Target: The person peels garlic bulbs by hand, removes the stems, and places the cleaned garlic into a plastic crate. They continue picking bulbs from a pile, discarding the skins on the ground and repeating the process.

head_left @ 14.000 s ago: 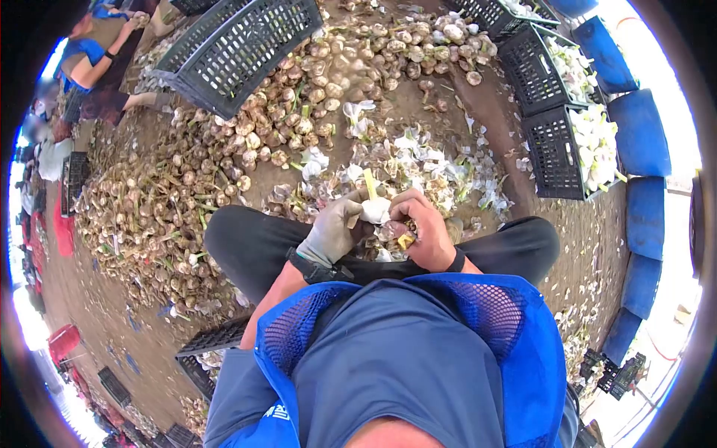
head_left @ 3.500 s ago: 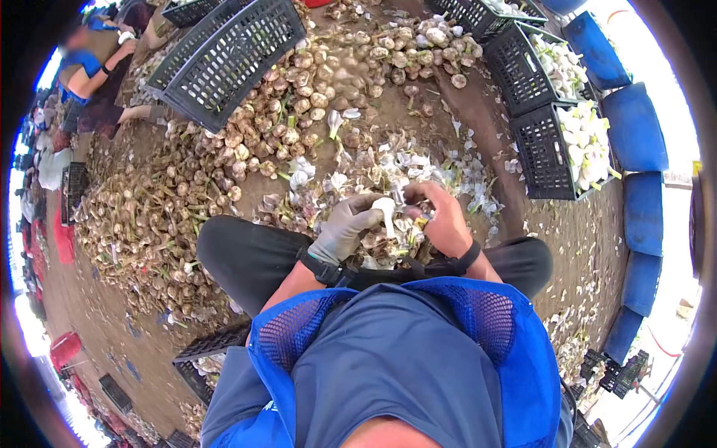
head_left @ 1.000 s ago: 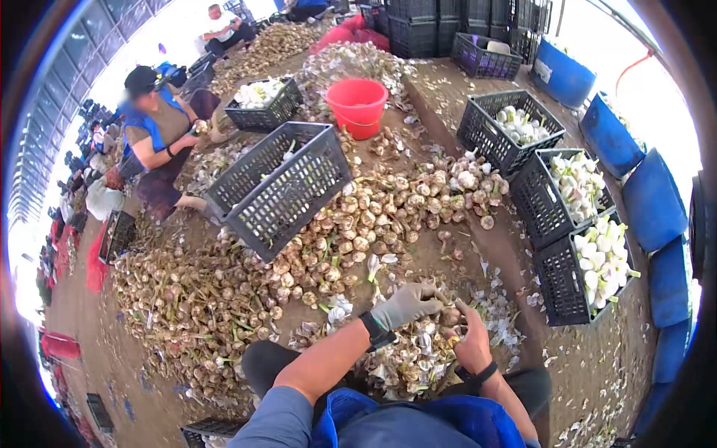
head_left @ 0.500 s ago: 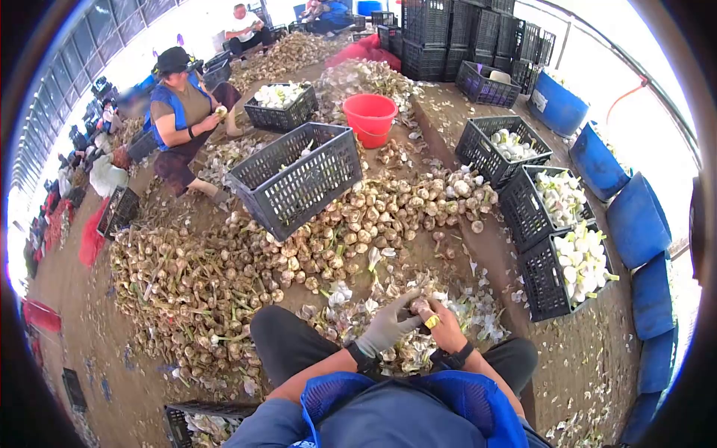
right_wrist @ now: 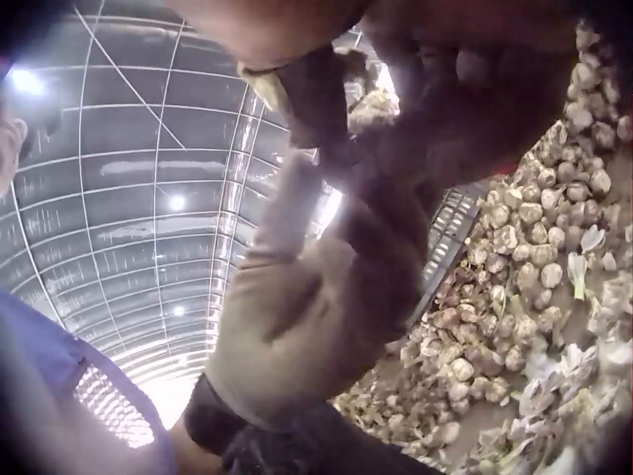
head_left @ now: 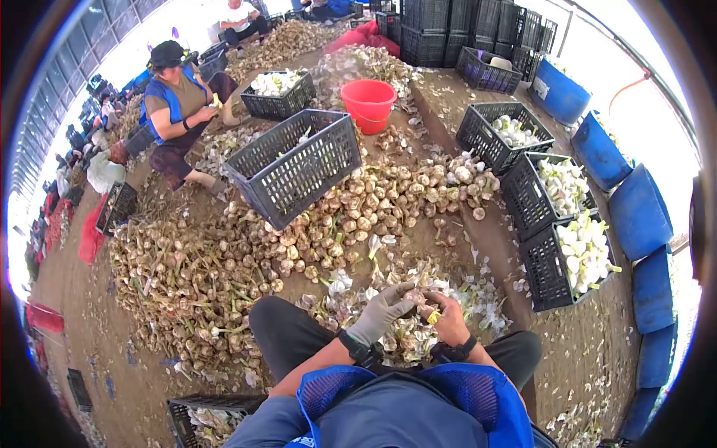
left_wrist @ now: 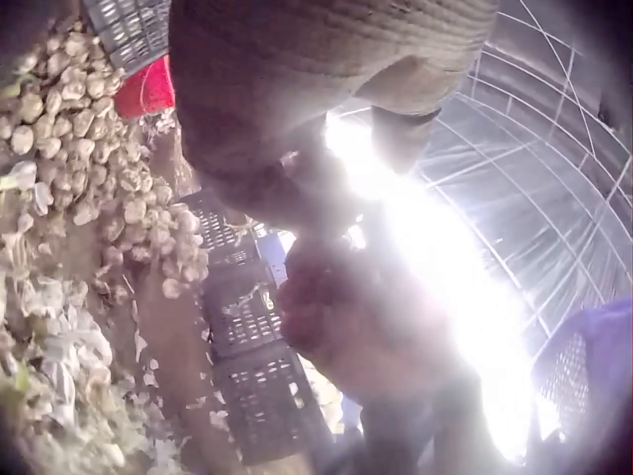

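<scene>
In the head view, my gloved left hand [head_left: 379, 313] and bare right hand [head_left: 449, 321] meet in front of my crossed legs. Between them is a brownish, unpeeled garlic bulb [head_left: 415, 298], gripped from the left by the glove and from the right by the bare fingers. Something yellow [head_left: 433, 318] shows at the right thumb. The left wrist view has the glove [left_wrist: 287, 99] large and dark, with strong glare beside it. From the right wrist, the glove's palm side [right_wrist: 297, 327] faces the camera, while the fingers hide most of the bulb.
Loose peels [head_left: 403, 340] lie under the hands. A big heap of unpeeled garlic [head_left: 187, 276] spreads left and ahead, with an upright black crate [head_left: 299, 175] beyond. Crates of white garlic [head_left: 549, 272] line the right side by blue barrels [head_left: 642, 213]. A red bucket [head_left: 368, 104] stands ahead.
Earlier my hands held a white, peeled bulb with its stem; for the last second a brownish bulb has been there instead. The head view has tilted up. The hands have drawn closer to my body.
</scene>
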`<state>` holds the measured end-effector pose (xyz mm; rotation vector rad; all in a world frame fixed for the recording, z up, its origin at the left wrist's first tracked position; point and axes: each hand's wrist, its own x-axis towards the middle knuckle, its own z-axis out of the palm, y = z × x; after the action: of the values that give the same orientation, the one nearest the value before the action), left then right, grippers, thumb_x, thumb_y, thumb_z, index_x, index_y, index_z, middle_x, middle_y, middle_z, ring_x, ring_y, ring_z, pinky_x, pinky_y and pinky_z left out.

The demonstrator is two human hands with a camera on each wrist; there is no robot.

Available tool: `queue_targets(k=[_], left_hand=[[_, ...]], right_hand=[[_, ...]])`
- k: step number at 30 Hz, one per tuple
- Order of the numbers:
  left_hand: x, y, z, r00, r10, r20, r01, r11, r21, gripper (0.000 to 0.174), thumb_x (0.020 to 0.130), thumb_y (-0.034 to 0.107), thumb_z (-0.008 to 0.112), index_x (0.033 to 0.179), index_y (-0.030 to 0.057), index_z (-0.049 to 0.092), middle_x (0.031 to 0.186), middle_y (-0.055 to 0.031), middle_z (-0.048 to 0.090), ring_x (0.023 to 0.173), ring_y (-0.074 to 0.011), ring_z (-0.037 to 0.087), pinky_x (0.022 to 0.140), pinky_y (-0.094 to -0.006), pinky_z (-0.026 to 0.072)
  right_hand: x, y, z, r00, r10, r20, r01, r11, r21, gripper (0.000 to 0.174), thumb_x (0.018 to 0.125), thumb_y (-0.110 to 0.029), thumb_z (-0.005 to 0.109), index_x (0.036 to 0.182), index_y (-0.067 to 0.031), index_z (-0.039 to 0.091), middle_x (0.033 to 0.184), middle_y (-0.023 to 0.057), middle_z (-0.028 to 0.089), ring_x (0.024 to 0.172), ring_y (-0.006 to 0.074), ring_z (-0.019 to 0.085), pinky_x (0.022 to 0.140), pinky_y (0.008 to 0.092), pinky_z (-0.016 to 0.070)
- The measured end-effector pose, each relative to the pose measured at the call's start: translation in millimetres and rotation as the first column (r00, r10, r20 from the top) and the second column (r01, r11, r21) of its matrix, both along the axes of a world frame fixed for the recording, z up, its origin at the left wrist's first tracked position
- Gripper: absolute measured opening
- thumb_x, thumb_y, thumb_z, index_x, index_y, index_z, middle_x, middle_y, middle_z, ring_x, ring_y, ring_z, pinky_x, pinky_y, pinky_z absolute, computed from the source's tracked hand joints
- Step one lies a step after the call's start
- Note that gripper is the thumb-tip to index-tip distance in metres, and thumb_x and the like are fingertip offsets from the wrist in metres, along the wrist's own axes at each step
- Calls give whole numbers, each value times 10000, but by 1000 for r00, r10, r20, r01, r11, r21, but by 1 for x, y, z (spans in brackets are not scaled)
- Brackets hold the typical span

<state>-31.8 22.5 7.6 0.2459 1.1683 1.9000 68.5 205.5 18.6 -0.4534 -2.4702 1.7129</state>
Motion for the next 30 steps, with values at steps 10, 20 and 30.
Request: queue_targets(k=[10, 20, 30], left_hand=[[17, 11, 2, 558, -116, -822, -254, 919, -302, 620, 832, 215, 836, 1352, 13, 567, 1207, -162, 661, 1147, -281, 649, 994, -353, 508], [30, 12, -1, 424, -154, -893, -338, 888, -313, 638, 783, 122, 781, 1364, 8, 543, 1285, -226, 610, 1230, -397, 582, 1055, -425, 475], [32, 9, 9, 395, -117, -911, -335, 905, -262, 606, 776, 124, 801, 1323, 26, 560, 1243, -214, 625, 1186, -404, 599, 1005, -432, 503]], right_hand=[[-1, -10, -7, 983, -182, -14, 169, 937, -305, 228, 890, -91, 706, 1077, 32, 663, 972, 64, 704, 864, 133, 644, 786, 296, 525], [4, -4, -19, 980, -172, 97, 190, 955, -227, 155, 936, -70, 681, 1043, 42, 668, 920, 95, 729, 840, 142, 634, 781, 337, 524], [5, -4, -19, 990, -123, 70, 133, 978, -162, 144, 973, -107, 663, 1038, 20, 646, 877, 35, 680, 773, 106, 583, 666, 286, 481]])
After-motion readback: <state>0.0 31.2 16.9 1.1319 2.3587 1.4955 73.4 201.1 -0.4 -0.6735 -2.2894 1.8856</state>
